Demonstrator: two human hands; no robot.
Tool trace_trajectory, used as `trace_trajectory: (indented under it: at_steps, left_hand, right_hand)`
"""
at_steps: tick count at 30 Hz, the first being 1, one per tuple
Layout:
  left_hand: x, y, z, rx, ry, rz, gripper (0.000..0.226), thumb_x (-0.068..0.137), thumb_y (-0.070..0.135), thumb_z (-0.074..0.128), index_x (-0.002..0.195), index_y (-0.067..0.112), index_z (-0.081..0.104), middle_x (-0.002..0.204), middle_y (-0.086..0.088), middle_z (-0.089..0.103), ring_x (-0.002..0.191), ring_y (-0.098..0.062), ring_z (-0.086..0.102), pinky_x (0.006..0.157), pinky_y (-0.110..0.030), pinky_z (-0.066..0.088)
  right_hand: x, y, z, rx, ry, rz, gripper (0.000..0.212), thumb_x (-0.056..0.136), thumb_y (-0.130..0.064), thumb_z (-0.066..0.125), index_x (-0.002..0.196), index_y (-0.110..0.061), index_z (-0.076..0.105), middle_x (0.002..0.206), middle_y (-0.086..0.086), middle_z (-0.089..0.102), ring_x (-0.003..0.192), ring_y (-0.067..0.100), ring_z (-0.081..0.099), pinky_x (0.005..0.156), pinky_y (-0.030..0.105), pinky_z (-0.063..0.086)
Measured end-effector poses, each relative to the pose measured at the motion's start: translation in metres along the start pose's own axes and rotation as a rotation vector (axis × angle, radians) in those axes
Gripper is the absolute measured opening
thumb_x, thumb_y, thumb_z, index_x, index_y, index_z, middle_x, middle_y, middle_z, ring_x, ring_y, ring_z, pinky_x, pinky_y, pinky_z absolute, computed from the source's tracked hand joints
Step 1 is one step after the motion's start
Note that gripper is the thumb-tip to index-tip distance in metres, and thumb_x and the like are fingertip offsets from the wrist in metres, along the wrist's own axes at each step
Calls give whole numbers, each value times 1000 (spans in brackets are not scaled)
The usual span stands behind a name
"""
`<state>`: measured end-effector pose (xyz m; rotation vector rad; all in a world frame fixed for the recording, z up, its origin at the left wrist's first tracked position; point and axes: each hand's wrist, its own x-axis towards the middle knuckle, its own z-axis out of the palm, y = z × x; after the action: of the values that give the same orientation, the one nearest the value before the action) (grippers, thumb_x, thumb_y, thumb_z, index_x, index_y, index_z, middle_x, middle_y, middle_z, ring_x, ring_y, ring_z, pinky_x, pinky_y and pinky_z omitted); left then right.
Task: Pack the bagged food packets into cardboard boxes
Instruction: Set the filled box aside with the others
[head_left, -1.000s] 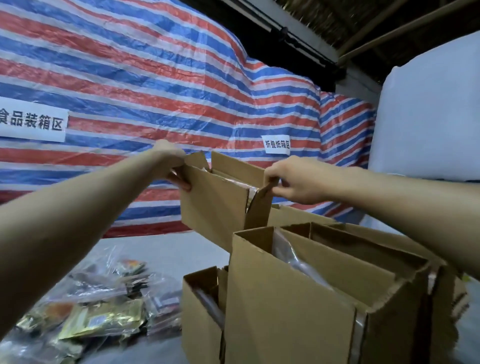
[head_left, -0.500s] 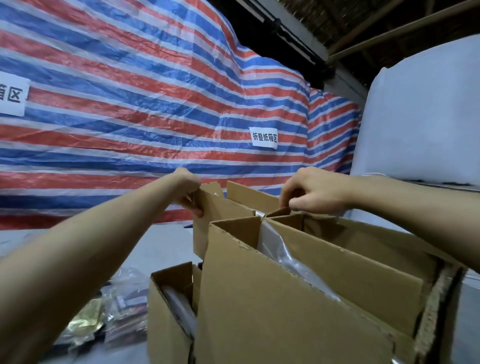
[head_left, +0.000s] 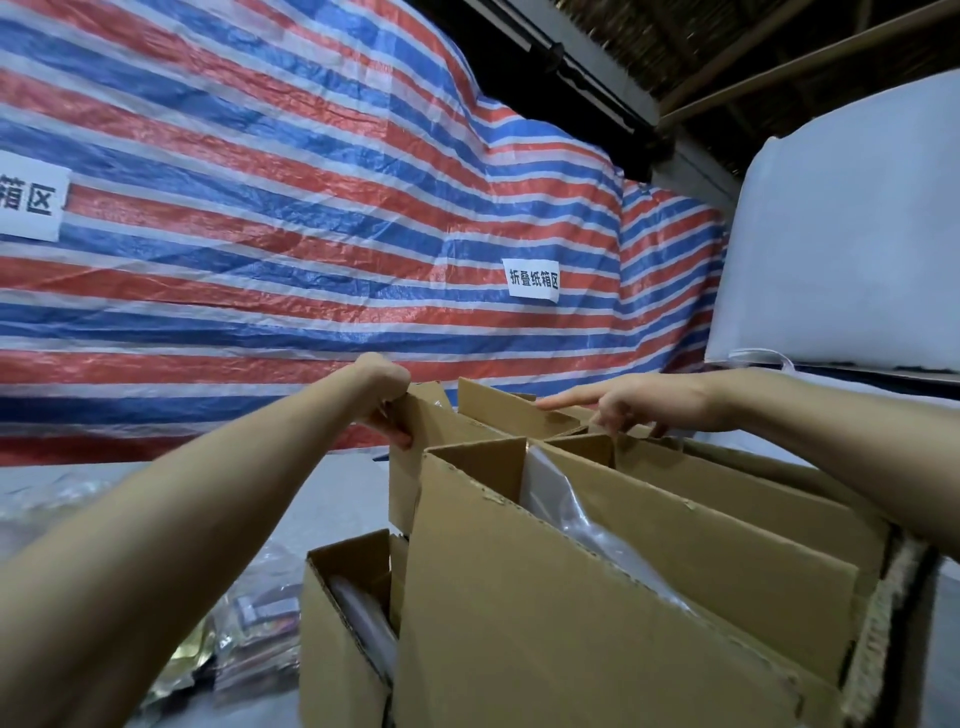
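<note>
Box (head_left: 441, 436) at frame centre, behind a nearer box (head_left: 571, 597) holding a clear bag (head_left: 566, 514). Left hand (head_left: 387, 400) pinches its left edge, likely steadying it. Right hand (head_left: 639, 402), fingers loosely spread and index straight, touches the flaps (head_left: 498, 410), probably to close them. Packets (head_left: 260, 629) lie lower left.

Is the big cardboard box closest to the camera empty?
No, a clear plastic bag shows inside the nearest cardboard box, just behind its front wall.
</note>
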<state>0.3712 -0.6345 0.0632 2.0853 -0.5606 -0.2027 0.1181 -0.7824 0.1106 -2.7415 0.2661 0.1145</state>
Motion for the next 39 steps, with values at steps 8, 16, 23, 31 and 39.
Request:
trace_trajectory:
  at_steps: [8, 16, 23, 31, 39]
  left_hand:
    - [-12, 25, -4, 1, 11, 50, 22, 107, 10, 44, 91, -2, 52, 88, -21, 64, 52, -29, 71, 40, -35, 57]
    - [-17, 24, 0, -111, -39, 53, 23, 107, 13, 45, 92, -2, 53, 89, -20, 64, 53, -27, 70, 39, -31, 57]
    - [-11, -6, 15, -168, -103, -31, 31, 109, 29, 38, 109, 1, 51, 89, -18, 62, 39, -20, 66, 38, -25, 52]
    - [-19, -3, 15, 29, -137, 103, 43, 98, 49, 59, 115, 13, 43, 105, -13, 57, 76, -30, 64, 38, -28, 53]
    - [-44, -8, -10, 60, -99, 149, 34, 97, 44, 63, 112, 16, 51, 111, -8, 57, 72, -25, 60, 38, -28, 52]
  right_hand:
    - [-5, -8, -1, -187, -62, 38, 35, 80, -27, 69, 110, -45, 72, 110, -12, 70, 110, 13, 64, 103, 44, 52]
    - [-5, -5, 1, -260, -38, 71, 19, 97, -26, 64, 112, -37, 67, 114, -15, 61, 97, -17, 58, 79, 5, 48]
    - [-7, -6, 4, -239, -35, 141, 24, 94, -30, 65, 111, -47, 61, 117, -22, 56, 99, -13, 58, 74, 5, 45]
    - [-7, -18, 7, -249, -28, 157, 36, 94, -20, 68, 122, -42, 62, 127, -7, 62, 120, 11, 58, 109, 43, 46]
    - [-9, -29, 9, -290, 17, 170, 55, 93, -6, 64, 132, -41, 51, 134, -5, 51, 121, 14, 56, 94, 30, 55]
